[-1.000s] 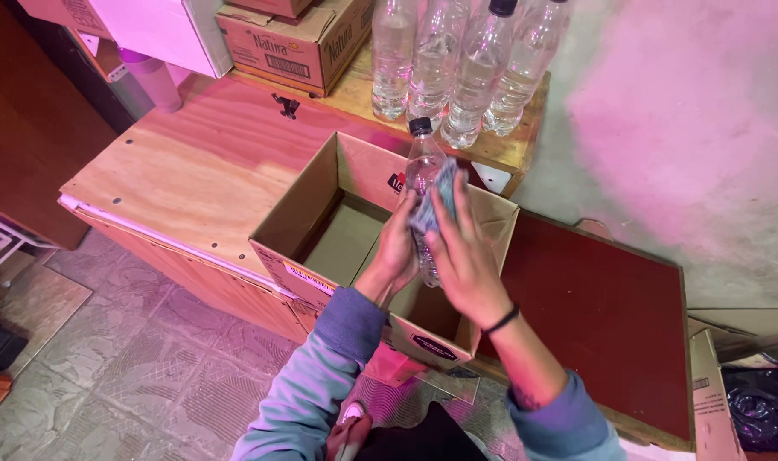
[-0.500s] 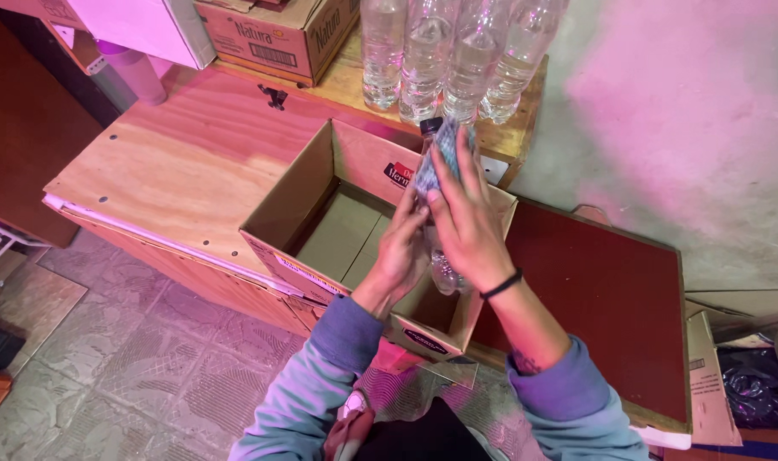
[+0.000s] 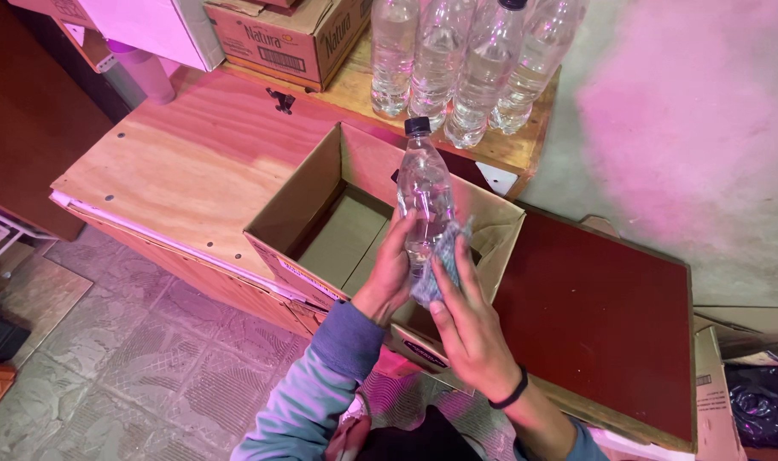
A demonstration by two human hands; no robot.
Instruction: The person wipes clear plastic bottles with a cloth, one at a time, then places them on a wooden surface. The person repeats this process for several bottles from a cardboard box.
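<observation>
A clear plastic bottle (image 3: 423, 189) with a black cap stands upright over an open cardboard box (image 3: 312, 205). My left hand (image 3: 390, 271) grips the bottle's lower part from the left. My right hand (image 3: 466, 329) presses a small grey-blue cloth (image 3: 440, 256) against the bottle's lower right side. The bottle's base is hidden behind my fingers and the cloth.
Several more clear bottles (image 3: 457, 64) stand on a wooden shelf behind the box. A closed printed carton (image 3: 286, 34) sits at the back left. The box rests on a plywood top (image 3: 175, 171), with a dark red board (image 3: 602, 316) to the right and tiled floor (image 3: 116, 358) below.
The bottle has come more into view as my right hand slid with the cloth from its upper part down to its lower side. My left hand keeps its grip.
</observation>
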